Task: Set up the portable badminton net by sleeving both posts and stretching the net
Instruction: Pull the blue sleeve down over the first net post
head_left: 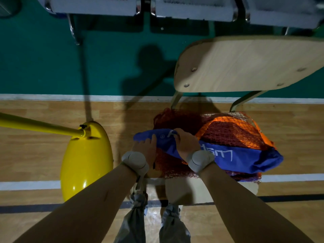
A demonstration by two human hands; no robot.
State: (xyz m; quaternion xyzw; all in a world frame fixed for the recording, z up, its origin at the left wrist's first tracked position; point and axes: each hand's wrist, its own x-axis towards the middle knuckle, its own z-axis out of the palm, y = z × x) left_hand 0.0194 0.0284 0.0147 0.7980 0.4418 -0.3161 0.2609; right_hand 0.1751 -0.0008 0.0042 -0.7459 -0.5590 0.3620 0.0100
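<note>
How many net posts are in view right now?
1. The yellow post runs from its base on the floor to the frame's left edge, left of the left hand gripping the net. A second post may be out of view.

The floor is pale wood planking (43, 155), crossed by a white line (29, 185) and a dark line (26, 208). Beyond another white line (70, 97) it turns to a green surface (43, 67). A wooden chair (245, 65) with a plywood backrest and thin metal legs stands across that border. Past the chair's back edge, a row of light grey seats (94, 6) on chrome frames lines the far side. The light is dim, with dark shadows (150, 67) on the green.
</note>
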